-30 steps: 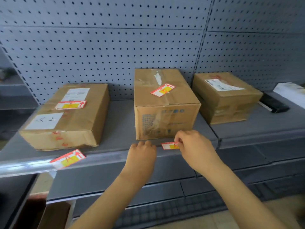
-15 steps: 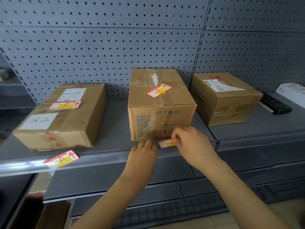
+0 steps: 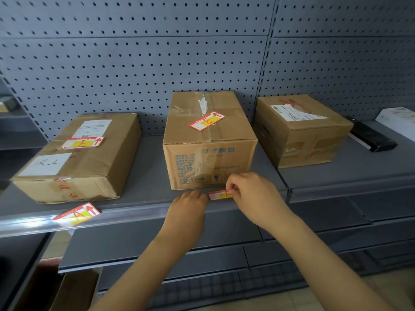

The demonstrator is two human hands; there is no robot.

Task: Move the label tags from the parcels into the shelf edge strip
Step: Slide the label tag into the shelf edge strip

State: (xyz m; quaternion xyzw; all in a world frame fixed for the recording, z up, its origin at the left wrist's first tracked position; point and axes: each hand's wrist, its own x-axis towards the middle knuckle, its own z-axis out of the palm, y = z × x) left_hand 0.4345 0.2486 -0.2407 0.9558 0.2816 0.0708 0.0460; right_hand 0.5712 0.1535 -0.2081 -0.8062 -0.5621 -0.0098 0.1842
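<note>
at shelf edge strip (image 3: 134, 215), right hand (image 3: 253, 196) pinching tag (image 3: 219, 195)

I see three parcels of matt brown cardboard, the centre one (image 3: 208, 140) sealed with glossy tape, on a smooth matt grey metal shelf (image 3: 148, 176). Glossy paper tags (image 3: 206, 121) lie on them; the edge strip (image 3: 125, 215), lower left, is shiny clear plastic.

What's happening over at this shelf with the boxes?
A person is fitting a red and yellow tag into the shelf edge strip, in front of the middle box. The right hand pinches the tag while the left hand rests at the strip beside it. One tag already sits in the strip at left; two more lie on boxes.
</note>
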